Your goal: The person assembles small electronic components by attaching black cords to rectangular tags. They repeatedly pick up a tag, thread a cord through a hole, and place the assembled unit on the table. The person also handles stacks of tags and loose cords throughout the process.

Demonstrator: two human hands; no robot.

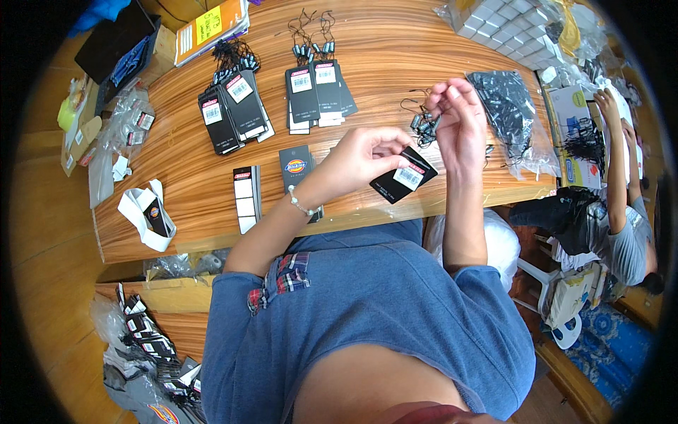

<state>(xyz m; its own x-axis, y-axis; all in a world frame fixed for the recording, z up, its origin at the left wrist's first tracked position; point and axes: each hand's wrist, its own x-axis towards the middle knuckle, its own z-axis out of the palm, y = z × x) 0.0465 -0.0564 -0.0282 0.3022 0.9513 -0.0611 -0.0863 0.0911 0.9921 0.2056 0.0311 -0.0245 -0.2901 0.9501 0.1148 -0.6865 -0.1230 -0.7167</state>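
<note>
My left hand (pixel 369 160), with a beaded bracelet on its wrist, pinches black hang tags (pixel 404 185) with a white barcode sticker. They are slightly fanned above the table's near edge. Just right of them my right hand (pixel 460 113) is raised, fingers bent and drawn together; whatever is between them cannot be made out. Beside it lies a small pile of black tag strings (pixel 424 130) with grey-blue fasteners. Under my left forearm a dark grey card tag (pixel 295 167) is partly covered. A stack of black-and-white tags (pixel 246 200) lies to its left.
Farther back rest two groups of strung tags (pixel 237 106) (pixel 318 88). A plastic bag of strings (pixel 503 113) lies right, below rows of small white boxes (pixel 505 28). A white band roll (pixel 147 215) sits at left. Another person (pixel 621 233) works at far right.
</note>
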